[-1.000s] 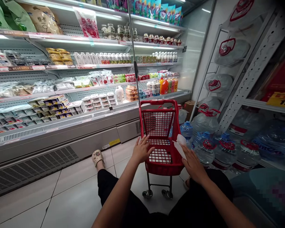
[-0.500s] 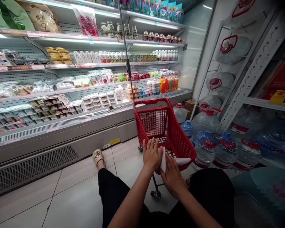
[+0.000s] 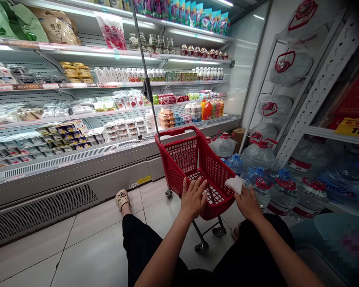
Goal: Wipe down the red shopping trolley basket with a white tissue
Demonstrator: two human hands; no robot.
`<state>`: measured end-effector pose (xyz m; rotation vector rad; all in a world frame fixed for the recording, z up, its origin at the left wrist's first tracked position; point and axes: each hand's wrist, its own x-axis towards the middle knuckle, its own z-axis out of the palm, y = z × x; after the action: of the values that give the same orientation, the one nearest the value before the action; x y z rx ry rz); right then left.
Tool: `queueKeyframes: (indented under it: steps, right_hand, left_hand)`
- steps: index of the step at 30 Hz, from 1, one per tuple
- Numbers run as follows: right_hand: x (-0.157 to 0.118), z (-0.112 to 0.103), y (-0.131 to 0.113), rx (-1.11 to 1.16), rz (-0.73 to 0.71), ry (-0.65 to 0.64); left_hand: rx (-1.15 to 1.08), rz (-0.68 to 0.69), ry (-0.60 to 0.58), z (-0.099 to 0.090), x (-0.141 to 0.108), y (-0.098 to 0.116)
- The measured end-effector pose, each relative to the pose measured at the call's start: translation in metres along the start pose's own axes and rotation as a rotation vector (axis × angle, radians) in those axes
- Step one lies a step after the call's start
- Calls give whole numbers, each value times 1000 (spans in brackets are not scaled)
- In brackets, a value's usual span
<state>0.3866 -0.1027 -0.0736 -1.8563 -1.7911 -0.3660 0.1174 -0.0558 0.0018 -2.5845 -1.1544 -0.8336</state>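
Observation:
A small red shopping cart (image 3: 179, 149) with perforated plastic sides stands on wheels in front of me. A thin dark pole rises from its far left corner. My left hand (image 3: 194, 198), palm down with fingers spread, is over the cart's near left rim and holds nothing; whether it touches the rim I cannot tell. At the cart's right near corner, my right hand (image 3: 249, 202) has a crumpled white tissue (image 3: 235, 183) between thumb and fingers. The tissue lies against or just over the rim.
An open refrigerated display (image 3: 107, 159) with dairy packs and bottles runs along the left and back. Large water bottles (image 3: 259, 187) crowd the floor right of the cart, beside a white metal rack (image 3: 312, 91). My foot in a beige clog (image 3: 122, 199) rests on the tiles.
My hands were close together with the tissue by them; now they are apart, the right one having carried the tissue rightward. The cart has turned and shifted slightly left.

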Motion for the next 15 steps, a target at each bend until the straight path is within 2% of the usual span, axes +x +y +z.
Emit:
queueKeyframes:
  steps: [2,4,6,8,11,15]
  right_hand:
    - [-7,6,-26,22,-96,1]
    - [-21,11,-62,51,-193,33]
    - [-38,14,-93,72,-178,80]
    - [-50,12,-107,84,-167,94]
    - [-56,4,-92,86,-141,91]
    - [-48,-4,-50,58,-88,114]
  left_hand:
    - [-28,24,-5,4,-1,9]
    - [-63,42,-20,5,0,16]
    - [-102,78,-55,4,1,20]
    - [-132,153,-108,2,5,16]
    - [-93,203,-124,-2,13,-8]
    - [73,-35,21,-8,25,-55]
